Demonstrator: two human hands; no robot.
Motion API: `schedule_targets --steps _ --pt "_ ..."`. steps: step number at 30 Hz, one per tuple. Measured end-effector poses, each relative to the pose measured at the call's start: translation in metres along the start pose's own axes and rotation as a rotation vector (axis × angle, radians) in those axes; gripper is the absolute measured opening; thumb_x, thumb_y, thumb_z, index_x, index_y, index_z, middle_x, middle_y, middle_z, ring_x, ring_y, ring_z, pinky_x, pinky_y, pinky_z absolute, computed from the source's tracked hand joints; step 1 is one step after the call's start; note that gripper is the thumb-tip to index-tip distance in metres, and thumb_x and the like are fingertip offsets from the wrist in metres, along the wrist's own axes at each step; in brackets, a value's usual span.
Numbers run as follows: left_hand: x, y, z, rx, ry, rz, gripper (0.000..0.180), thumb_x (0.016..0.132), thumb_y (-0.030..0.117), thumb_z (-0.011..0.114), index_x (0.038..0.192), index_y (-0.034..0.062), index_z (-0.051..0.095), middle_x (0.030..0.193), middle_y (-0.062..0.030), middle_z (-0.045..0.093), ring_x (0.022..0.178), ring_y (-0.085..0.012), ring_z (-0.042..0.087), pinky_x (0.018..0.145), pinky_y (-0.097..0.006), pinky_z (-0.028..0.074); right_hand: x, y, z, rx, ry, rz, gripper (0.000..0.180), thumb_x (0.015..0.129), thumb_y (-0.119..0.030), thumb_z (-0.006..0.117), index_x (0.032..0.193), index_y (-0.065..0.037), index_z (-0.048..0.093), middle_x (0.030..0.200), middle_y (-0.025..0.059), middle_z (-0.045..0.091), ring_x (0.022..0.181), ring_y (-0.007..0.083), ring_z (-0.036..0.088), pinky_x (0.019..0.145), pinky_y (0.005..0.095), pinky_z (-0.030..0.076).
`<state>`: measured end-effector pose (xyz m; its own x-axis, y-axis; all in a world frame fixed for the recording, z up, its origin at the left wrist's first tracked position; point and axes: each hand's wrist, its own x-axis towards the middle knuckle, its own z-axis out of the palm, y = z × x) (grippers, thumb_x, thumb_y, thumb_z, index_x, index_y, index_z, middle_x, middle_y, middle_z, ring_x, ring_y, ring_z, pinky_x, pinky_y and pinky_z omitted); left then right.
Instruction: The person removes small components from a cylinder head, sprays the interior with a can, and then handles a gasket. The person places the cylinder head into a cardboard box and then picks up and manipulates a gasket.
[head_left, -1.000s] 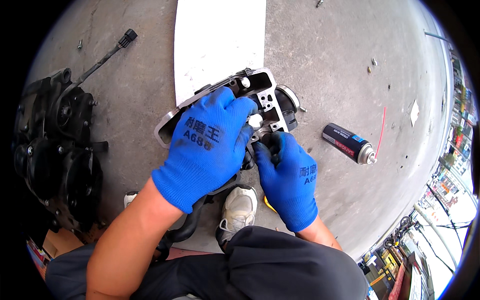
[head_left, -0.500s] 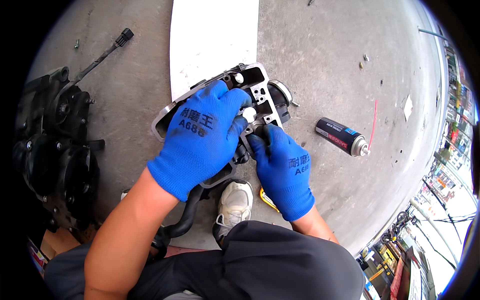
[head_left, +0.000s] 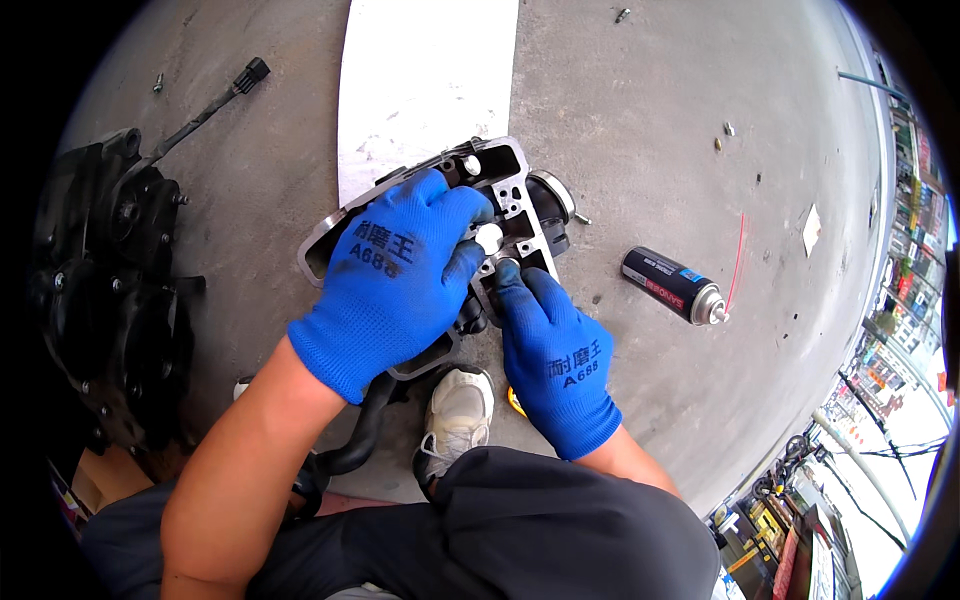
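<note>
Unmoved since earlier: left hand (head_left: 395,280) clenching metal housing (head_left: 515,185); right hand (head_left: 555,365) pinching its fitting; spray can (head_left: 672,285) lying right, black engine part (head_left: 105,290) left.

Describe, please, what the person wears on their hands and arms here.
Both the left hand and right hand wear snug bright-blue knit gloves with dark printed characters on the backs. The cuffs end at the wrists; the forearms are bare, with no sleeves.
</note>
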<state>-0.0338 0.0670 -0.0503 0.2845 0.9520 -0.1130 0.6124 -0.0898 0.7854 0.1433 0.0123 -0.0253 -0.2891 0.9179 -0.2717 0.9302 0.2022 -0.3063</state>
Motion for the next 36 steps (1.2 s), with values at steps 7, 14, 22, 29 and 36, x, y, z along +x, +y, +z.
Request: schedule_targets --steps 7,14,22,29,36 --pt "0.015 0.021 -0.014 -0.048 -0.019 0.003 0.025 0.085 0.016 0.071 0.106 0.0042 0.064 0.096 -0.0148 0.06 0.087 -0.0325 0.062 0.075 -0.041 0.049 0.027 0.047 -0.035 0.579 -0.052 -0.109 0.034 0.088 -0.007 0.058 0.121 -0.005 0.065 0.085 0.0157 0.067 0.085 0.0298 0.069 0.068 0.0388 0.055" --pt "0.019 0.044 -0.009 0.235 -0.098 -0.059 0.054 0.072 0.024 0.08 0.118 0.0066 0.057 0.105 -0.0186 0.056 0.1 -0.0369 0.059 0.083 -0.046 0.049 0.053 0.051 -0.052 0.577 -0.092 0.364 0.058 0.08 -0.031 0.08 0.114 0.007 0.053 0.096 0.0254 0.067 0.096 0.0325 0.069 0.084 0.0418 0.053" --pt "0.036 0.054 -0.001 0.3 -0.164 -0.274 0.053 0.069 0.02 0.08 0.115 0.0049 0.056 0.105 -0.0179 0.054 0.099 -0.0372 0.058 0.083 -0.048 0.048 0.078 0.073 -0.042 0.827 -0.596 0.529 0.063 0.078 -0.043 0.078 0.113 0.006 0.062 0.1 0.0213 0.071 0.095 0.0281 0.069 0.084 0.0373 0.052" --pt "0.053 0.051 0.006 0.341 -0.103 -0.281 0.053 0.066 0.018 0.078 0.113 0.0064 0.055 0.104 -0.0158 0.051 0.099 -0.0361 0.054 0.084 -0.047 0.042 0.08 0.058 -0.026 0.853 -0.275 0.613 0.051 0.079 -0.031 0.077 0.108 0.005 0.057 0.098 0.0237 0.07 0.096 0.0334 0.069 0.084 0.0404 0.052" --pt "0.048 0.057 -0.002 0.242 -0.171 -0.268 0.049 0.068 0.018 0.078 0.109 0.0053 0.056 0.102 -0.0178 0.052 0.097 -0.0384 0.056 0.08 -0.045 0.046 0.07 0.065 -0.03 0.952 -0.38 0.614 0.055 0.078 -0.027 0.078 0.116 0.006 0.057 0.103 0.0209 0.071 0.097 0.0284 0.069 0.086 0.0373 0.053"
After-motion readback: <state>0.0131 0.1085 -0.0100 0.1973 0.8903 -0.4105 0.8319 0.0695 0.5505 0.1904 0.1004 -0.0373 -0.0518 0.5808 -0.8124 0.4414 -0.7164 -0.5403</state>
